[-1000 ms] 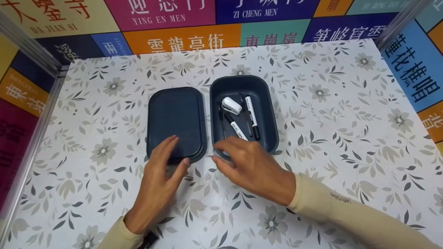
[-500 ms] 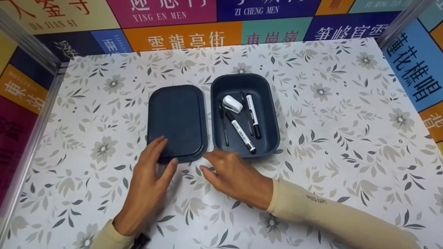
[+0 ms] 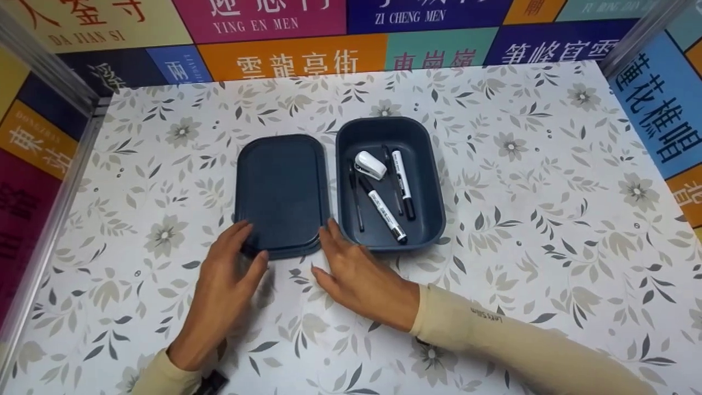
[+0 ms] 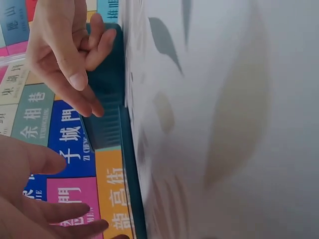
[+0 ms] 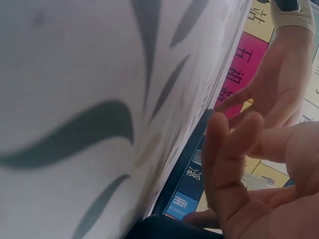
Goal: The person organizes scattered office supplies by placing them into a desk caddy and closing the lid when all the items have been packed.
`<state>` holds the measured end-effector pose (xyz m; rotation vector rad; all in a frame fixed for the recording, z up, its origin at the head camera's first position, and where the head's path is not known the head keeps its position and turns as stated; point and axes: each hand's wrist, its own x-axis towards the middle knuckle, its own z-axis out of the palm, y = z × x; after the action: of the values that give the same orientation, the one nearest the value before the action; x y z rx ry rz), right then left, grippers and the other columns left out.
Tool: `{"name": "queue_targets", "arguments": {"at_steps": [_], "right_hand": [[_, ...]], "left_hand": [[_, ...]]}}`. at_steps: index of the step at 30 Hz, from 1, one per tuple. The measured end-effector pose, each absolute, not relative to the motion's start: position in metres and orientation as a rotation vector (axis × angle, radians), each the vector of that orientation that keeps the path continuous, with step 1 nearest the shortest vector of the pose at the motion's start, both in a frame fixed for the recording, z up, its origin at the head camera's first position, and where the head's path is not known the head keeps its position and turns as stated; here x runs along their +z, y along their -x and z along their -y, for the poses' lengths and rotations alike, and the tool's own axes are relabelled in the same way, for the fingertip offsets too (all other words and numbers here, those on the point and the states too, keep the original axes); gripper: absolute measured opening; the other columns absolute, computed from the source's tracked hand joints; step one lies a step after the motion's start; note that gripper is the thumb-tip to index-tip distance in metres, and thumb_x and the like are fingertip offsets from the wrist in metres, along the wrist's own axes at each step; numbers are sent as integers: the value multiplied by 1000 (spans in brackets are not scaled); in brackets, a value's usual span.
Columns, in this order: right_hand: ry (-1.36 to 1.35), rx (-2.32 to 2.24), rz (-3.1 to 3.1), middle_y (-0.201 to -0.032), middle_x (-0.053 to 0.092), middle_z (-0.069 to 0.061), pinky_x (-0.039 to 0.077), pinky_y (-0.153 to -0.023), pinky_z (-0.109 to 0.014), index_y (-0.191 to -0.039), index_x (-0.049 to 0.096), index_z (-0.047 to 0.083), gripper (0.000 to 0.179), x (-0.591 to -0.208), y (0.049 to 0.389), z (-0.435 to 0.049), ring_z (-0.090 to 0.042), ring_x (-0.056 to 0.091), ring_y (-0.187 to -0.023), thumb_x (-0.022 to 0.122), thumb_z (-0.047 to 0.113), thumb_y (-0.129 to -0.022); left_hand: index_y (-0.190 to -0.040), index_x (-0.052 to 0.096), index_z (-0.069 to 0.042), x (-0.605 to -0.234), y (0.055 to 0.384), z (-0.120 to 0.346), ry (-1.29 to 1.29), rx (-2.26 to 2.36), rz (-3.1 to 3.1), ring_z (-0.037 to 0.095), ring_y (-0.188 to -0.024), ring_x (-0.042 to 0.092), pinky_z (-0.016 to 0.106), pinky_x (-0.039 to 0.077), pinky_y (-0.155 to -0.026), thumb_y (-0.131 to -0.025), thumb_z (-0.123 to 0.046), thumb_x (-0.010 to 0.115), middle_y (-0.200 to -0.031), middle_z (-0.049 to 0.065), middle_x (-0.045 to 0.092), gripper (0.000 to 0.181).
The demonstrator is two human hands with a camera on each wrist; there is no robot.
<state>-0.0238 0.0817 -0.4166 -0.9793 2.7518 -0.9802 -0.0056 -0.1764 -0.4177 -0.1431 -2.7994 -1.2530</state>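
A dark blue rectangular lid [image 3: 282, 192] lies flat on the table. In the head view my left hand [image 3: 222, 285] is at the lid's front left corner, fingers loosely extended. My right hand [image 3: 364, 280] reaches to its front right corner, fingertips at the narrow gap beside the open dark blue box [image 3: 430, 230]. Both wrist views show the hands facing each other with nothing gripped; whether the fingertips touch the lid, I cannot tell. Inside the box lie a white marker [image 3: 386, 215], another white marker [image 3: 402, 181], two thin black pens [image 3: 356, 200] and a small white stapler-like object [image 3: 371, 165].
A white tablecloth [image 3: 537, 236] with grey flowers and leaves covers the table. Colourful panels [image 3: 290, 55] with lettering stand along the back and both sides. Around the lid and box nothing else lies on the cloth.
My left hand has drawn left and slightly towards me, to the lid's left corner. My right hand has moved left from the box's front, uncovering the marker's end. Lid and box stay put.
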Motion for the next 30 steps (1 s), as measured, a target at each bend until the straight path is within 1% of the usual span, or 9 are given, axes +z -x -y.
{"name": "queue_targets", "arguments": {"at_steps": [4, 8, 12, 15, 19, 23, 25, 27, 30], "right_hand": [[904, -904, -2711, -164, 24, -50, 54, -112, -48, -160, 32, -23, 78, -417, 24, -78, -55, 59, -133, 68, 25, -110], [841, -843, -2717, -168, 17, -48, 41, -124, -49, -162, 25, -24, 85, -417, 23, -74, -53, 37, -154, 69, 27, -110], [769, -798, -2709, -171, 14, -45, 34, -128, -49, -163, 21, -23, 88, -417, 22, -71, -50, 25, -160, 67, 31, -110], [754, -774, -2697, -170, 14, -46, 44, -122, -47, -163, 20, -23, 89, -418, 23, -69, -52, 42, -151, 67, 32, -111], [751, -756, -2686, -167, 16, -49, 57, -108, -46, -162, 21, -24, 90, -418, 25, -68, -55, 65, -124, 67, 33, -110], [732, -800, -2662, -167, 17, -49, 58, -107, -48, -163, 22, -23, 89, -418, 25, -68, -55, 69, -116, 67, 34, -110], [729, -835, -2652, -166, 18, -49, 57, -108, -49, -163, 23, -22, 89, -417, 24, -68, -55, 70, -116, 67, 34, -110], [740, -858, -2654, -166, 19, -50, 57, -108, -49, -163, 24, -22, 88, -417, 23, -68, -55, 70, -115, 67, 33, -110], [764, -877, -2673, -165, 20, -51, 58, -107, -48, -162, 26, -23, 87, -416, 21, -68, -54, 72, -111, 67, 33, -110]], "left_hand": [[-153, 57, 10, -418, 7, 184, 96, -1212, 2840, 44, -155, 40, 58, 32, -127, -106, -15, 70, -164, 27, 49, 55], [-154, 55, 10, -418, 9, 189, 27, -1206, 2886, 45, -156, 38, 58, 29, -129, -106, -16, 69, -165, 28, 47, 56], [-155, 54, 11, -419, 11, 191, -34, -1190, 2918, 46, -156, 37, 57, 27, -130, -106, -15, 69, -164, 29, 48, 57], [-154, 54, 13, -419, 12, 190, -35, -1175, 2931, 46, -154, 40, 56, 28, -130, -105, -13, 69, -161, 31, 51, 57], [-156, 54, 10, -417, 13, 191, -41, -1212, 2949, 43, -152, 43, 55, 31, -129, -106, -12, 68, -157, 29, 56, 57], [-159, 54, 4, -411, 14, 196, -143, -1345, 2937, 38, -150, 50, 52, 38, -126, -108, -14, 66, -156, 25, 60, 56], [-159, 55, 2, -409, 14, 198, -200, -1427, 2891, 36, -146, 56, 45, 45, -121, -108, -11, 65, -153, 23, 63, 54], [-158, 57, 1, -409, 15, 200, -238, -1489, 2834, 35, -138, 63, 31, 53, -112, -106, -5, 65, -148, 23, 67, 53], [-156, 60, 2, -411, 14, 204, -303, -1569, 2751, 30, -129, 70, 13, 53, -100, -103, 1, 68, -141, 22, 71, 53]]}}
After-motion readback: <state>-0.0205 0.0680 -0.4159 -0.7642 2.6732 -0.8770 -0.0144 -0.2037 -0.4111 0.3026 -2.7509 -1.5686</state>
